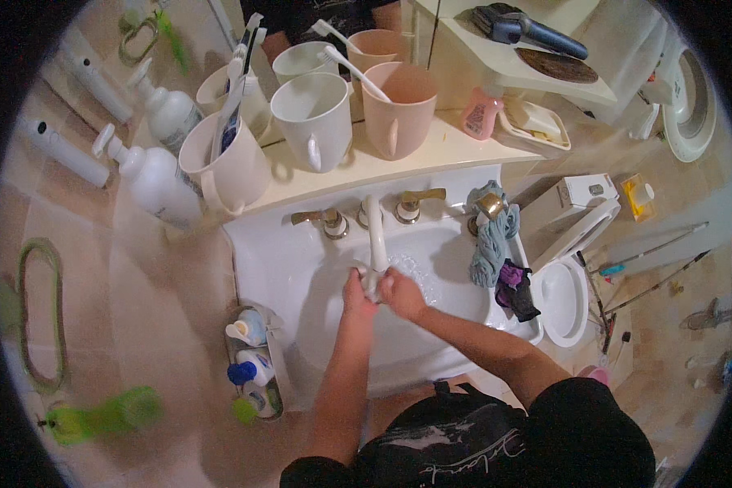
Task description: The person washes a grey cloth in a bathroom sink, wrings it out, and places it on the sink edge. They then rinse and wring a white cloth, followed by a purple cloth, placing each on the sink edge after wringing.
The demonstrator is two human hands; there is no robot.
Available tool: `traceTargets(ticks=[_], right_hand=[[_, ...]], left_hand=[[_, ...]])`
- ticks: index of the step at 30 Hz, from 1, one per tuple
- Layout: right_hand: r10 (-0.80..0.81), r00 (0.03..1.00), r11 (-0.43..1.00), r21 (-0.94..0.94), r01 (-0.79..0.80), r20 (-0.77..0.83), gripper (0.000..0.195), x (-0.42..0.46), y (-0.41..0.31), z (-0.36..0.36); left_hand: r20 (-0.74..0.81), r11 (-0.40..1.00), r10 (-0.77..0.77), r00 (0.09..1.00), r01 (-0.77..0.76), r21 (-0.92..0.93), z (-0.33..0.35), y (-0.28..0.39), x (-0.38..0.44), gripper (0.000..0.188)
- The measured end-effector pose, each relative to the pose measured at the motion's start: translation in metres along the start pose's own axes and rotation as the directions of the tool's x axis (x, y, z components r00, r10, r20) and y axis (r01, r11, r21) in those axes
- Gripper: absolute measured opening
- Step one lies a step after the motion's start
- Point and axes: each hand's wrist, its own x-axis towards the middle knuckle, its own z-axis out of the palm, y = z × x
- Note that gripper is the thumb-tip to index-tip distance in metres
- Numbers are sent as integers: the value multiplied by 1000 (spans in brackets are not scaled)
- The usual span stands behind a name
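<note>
Both hands meet under the spout of a white faucet [376, 238] over a white washbasin [317, 341]. A small white item [372, 285], possibly wet cloth, is gripped between them and partly hidden by the fingers. My left hand [358, 296] holds it from the left, thumb upward. On the other side my right hand [404, 296] closes on it with curled fingers. Rippling water [418, 274] shows in the basin beyond my right hand. Two brass-coloured tap handles, left [317, 217] and right [421, 196], flank the spout.
Grey-blue cloth [490, 244] and a dark purple-and-black cloth [515, 290] hang at the basin's right rim. Behind, a ledge [317, 189] carries a white mug [314, 122], other mugs with toothbrushes, and a soap dish [540, 131]. A bottle caddy [280, 360] is at left, a toilet [564, 299] at right.
</note>
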Motion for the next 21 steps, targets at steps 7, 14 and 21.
traceTargets(ticks=[7, 14, 21], right_hand=[[179, 974, 977, -90, -193, -142, 36, 48, 36, -18], [246, 626, 139, 612, -778, 740, 37, 36, 29, -49], [171, 944, 544, 771, -330, 283, 42, 41, 31, -31]], left_hand=[[198, 996, -71, 978, 80, -37, 29, -19, 0, 33], [231, 979, 204, 951, -205, -17, 42, 4, -27, 41], [-43, 987, -156, 987, 157, 23, 32, 7, -32, 34]])
